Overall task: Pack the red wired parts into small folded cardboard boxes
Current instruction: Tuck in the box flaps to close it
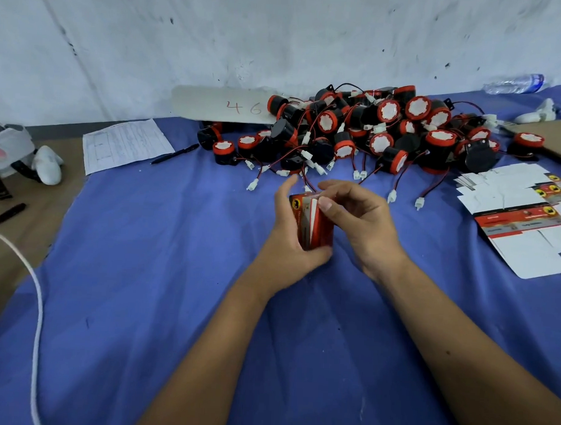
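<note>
Box held in both hands above the blue cloth.

Your left hand [288, 235] wraps around the small red cardboard box [313, 224], fingers curled closed against its side and base. Your right hand [355, 215] is partly closed, with its thumb pressing the box's top flap. The pile of red wired parts [371, 136] lies just beyond the box, against the wall. The stack of flat unfolded boxes [520, 214] lies to your right.
</note>
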The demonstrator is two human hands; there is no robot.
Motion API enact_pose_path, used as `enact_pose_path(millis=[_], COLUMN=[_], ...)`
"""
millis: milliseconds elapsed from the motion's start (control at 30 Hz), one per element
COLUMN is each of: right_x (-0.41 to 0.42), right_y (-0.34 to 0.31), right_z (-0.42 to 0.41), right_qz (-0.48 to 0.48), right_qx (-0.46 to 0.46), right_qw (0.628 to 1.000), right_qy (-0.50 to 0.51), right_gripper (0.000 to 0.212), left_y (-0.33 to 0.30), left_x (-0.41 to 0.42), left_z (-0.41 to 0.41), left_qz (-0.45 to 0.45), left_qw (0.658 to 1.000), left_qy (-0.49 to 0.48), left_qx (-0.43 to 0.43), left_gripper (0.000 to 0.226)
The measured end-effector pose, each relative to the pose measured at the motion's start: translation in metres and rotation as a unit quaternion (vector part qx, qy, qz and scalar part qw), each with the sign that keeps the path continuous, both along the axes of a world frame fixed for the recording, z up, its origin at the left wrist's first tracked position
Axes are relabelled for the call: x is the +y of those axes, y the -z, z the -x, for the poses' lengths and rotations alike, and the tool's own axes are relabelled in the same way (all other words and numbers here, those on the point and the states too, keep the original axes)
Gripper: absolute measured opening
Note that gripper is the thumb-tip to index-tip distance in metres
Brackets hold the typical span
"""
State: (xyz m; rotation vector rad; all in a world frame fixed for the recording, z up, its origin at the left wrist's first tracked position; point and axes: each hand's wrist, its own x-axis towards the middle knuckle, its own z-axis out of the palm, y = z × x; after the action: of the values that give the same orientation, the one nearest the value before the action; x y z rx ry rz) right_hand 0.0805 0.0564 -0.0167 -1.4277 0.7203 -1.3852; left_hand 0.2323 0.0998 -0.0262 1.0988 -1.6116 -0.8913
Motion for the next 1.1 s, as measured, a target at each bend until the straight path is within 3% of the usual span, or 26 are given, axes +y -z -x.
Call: enact_pose_path(millis=[167, 400, 500, 633, 767, 900, 1100], right_x=[0.007, 0.014, 0.014, 0.014, 0.014, 0.008, 0.010], right_y=[-0.009, -0.011, -0.009, -0.005, -0.003, 0.000, 0.005], right_z=[0.004, 0.002, -0.001, -0.007, -0.013, -0.005, -0.009], right_qz=[0.050, 0.178, 0.204, 0.265, 0.233, 0.156, 0.070], right_qx=[0.136, 0.217, 0.239, 0.266, 0.251, 0.176, 0.095], right_qw=[0.989, 0.960, 0.949, 0.926, 0.935, 0.963, 0.991], right_qy=[-0.040, -0.012, 0.009, 0.029, 0.089, 0.132, 0.064], right_gripper=[0.004, 0.009, 0.025, 0.021, 0.021, 0.016, 0.013], left_y=[-0.001, -0.005, -0.005, -0.004, 0.000, -0.001, -0.002], left_x=[-0.002, -0.004, -0.004, -0.005, -0.005, -0.005, -0.006], left_z=[-0.004, -0.005, -0.003, -0.002, -0.002, 0.003, 0.013], left_qz=[-0.021, -0.014, -0.019, -0.031, -0.050, -0.011, -0.009], left_qw=[0.999, 1.000, 1.000, 0.999, 0.993, 0.982, 0.970], left_qy=[-0.036, 0.001, 0.015, 0.026, -0.060, -0.081, -0.069], left_qx=[0.012, -0.025, -0.018, 0.020, 0.091, 0.168, 0.233], left_gripper=[0.054, 0.053, 0.058, 0.056, 0.073, 0.033, 0.018])
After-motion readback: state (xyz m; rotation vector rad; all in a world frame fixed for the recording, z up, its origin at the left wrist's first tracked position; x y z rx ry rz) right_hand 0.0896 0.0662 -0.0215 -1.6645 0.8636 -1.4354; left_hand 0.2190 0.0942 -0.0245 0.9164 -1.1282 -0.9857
